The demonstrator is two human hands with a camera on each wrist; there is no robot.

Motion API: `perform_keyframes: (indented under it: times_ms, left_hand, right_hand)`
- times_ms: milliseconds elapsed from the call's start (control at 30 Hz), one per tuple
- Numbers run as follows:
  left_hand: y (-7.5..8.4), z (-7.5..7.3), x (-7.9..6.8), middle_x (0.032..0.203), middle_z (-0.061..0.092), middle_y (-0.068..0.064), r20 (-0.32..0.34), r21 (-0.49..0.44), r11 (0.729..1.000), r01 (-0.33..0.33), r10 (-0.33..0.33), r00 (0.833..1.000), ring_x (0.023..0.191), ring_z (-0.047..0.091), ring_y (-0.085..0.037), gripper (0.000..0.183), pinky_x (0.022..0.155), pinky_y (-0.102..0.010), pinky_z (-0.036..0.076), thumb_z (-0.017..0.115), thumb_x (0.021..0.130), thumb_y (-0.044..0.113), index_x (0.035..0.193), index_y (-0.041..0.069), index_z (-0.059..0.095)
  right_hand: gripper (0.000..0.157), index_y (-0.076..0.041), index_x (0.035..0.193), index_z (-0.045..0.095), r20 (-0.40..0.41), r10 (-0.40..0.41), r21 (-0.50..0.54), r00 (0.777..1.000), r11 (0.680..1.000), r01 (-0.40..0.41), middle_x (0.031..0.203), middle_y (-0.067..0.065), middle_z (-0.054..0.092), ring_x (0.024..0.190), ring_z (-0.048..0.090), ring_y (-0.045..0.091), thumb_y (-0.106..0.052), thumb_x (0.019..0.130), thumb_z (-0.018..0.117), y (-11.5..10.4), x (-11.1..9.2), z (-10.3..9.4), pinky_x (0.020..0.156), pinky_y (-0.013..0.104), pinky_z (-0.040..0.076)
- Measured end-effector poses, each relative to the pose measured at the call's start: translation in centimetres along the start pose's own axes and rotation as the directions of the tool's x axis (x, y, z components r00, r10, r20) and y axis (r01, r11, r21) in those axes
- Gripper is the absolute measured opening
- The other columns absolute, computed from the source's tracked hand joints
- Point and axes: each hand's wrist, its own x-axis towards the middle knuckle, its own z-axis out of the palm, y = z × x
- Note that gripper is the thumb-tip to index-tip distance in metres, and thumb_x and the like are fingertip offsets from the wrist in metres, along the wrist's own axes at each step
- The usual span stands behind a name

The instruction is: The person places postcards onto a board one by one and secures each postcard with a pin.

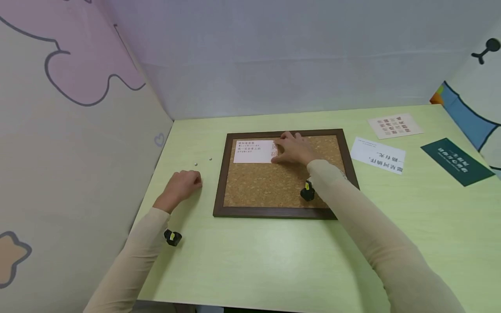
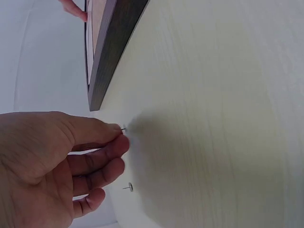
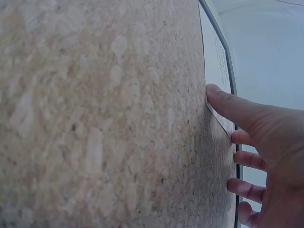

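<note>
A white printed card (image 1: 250, 152) lies flat in the upper left part of a framed cork board (image 1: 266, 187). My right hand (image 1: 295, 150) is at the card's right end, fingers spread. In the right wrist view, the thumb (image 3: 223, 97) presses by the card's corner, and the other fingers reach along its end edge. Left of the board, my left hand (image 1: 182, 187) hovers over the table, thumb and index fingertips together, other fingers curled; nothing shows between them. Close past those fingertips are two thumbtacks, one (image 2: 130, 187) clearly point up, the other (image 2: 124, 128) partly behind the thumb tip.
Right of the board lie a white card (image 1: 377, 154), a pale card with reddish print (image 1: 395, 126) and a dark green card (image 1: 457, 161). The board's raised brown frame (image 1: 274, 212) borders the cork. Walls stand behind and left of the table (image 1: 250, 261).
</note>
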Motion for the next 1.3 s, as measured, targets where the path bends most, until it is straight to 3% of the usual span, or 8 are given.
perform_keyframes:
  times_ms: [167, 367, 533, 733, 1133, 1300]
  left_hand:
    - [-0.1, 0.4, 0.8, 0.084, 0.066, -0.009, -0.014, -0.117, 0.991, 0.065, -0.067, 0.998, 0.066, 0.052, -0.019, 0.016, 0.062, -0.033, 0.04, 0.056, 0.098, 0.015, 0.094, 0.004, 0.067]
    - [0.2, 0.6, 2.0, 0.086, 0.063, -0.011, 0.036, -0.282, 0.945, 0.167, -0.164, 0.986, 0.067, 0.051, -0.019, 0.023, 0.058, -0.029, 0.039, 0.046, 0.1, 0.015, 0.098, 0.002, 0.065]
    - [0.3, 0.8, 2.4, 0.088, 0.063, -0.012, 0.073, -0.325, 0.919, 0.222, -0.21, 0.975, 0.067, 0.05, -0.018, 0.025, 0.057, -0.028, 0.038, 0.045, 0.099, 0.014, 0.1, 0.0, 0.066]
    - [0.4, 0.3, 2.6, 0.093, 0.065, -0.014, 0.08, -0.353, 0.9, 0.254, -0.242, 0.967, 0.07, 0.051, -0.019, 0.024, 0.06, -0.027, 0.039, 0.052, 0.097, 0.013, 0.1, -0.004, 0.069]
    - [0.1, 0.5, 3.0, 0.09, 0.065, -0.014, 0.059, -0.348, 0.9, 0.264, -0.26, 0.964, 0.07, 0.052, -0.018, 0.021, 0.059, -0.026, 0.039, 0.056, 0.097, 0.014, 0.097, -0.003, 0.068]
    - [0.3, 0.1, 2.9, 0.094, 0.066, -0.015, 0.039, -0.272, 0.937, 0.218, -0.215, 0.976, 0.073, 0.054, -0.021, 0.023, 0.061, -0.03, 0.042, 0.054, 0.099, 0.018, 0.101, -0.001, 0.066]
  right_hand:
    - [0.077, -0.017, 0.149, 0.042, 0.005, 0.003, -0.001, 1.0, 1.0, -0.003, 0.153, 0.013, 0.032, 0.133, 0.031, 0.042, -0.053, 0.086, 0.069, -0.1, 0.1, 0.0, 0.106, 0.062, 0.027]
    - [0.076, -0.018, 0.149, 0.042, 0.004, 0.011, 0.01, 1.0, 1.0, -0.011, 0.153, 0.013, 0.032, 0.133, 0.03, 0.042, -0.053, 0.087, 0.068, -0.2, -0.1, 0.1, 0.107, 0.062, 0.026]
    - [0.075, -0.019, 0.149, 0.043, -0.002, 0.008, 0.003, 1.0, 1.0, -0.008, 0.152, 0.012, 0.032, 0.131, 0.031, 0.041, -0.054, 0.087, 0.068, -0.2, -0.1, 0.2, 0.106, 0.062, 0.027]
    - [0.075, -0.019, 0.149, 0.043, -0.002, 0.012, -0.003, 1.0, 1.0, -0.012, 0.151, 0.011, 0.033, 0.13, 0.032, 0.04, -0.055, 0.087, 0.067, -0.2, -0.1, 0.3, 0.106, 0.06, 0.028]
    - [0.075, -0.02, 0.149, 0.042, -0.005, -0.002, -0.032, 1.0, 0.999, 0.002, 0.153, 0.01, 0.031, 0.131, 0.033, 0.041, -0.056, 0.088, 0.065, -0.2, -0.3, 0.2, 0.106, 0.061, 0.03]
    - [0.076, -0.02, 0.15, 0.041, -0.003, -0.007, -0.035, 1.0, 0.999, 0.006, 0.153, 0.011, 0.031, 0.132, 0.033, 0.042, -0.056, 0.088, 0.065, -0.1, -0.3, 0.2, 0.106, 0.061, 0.029]
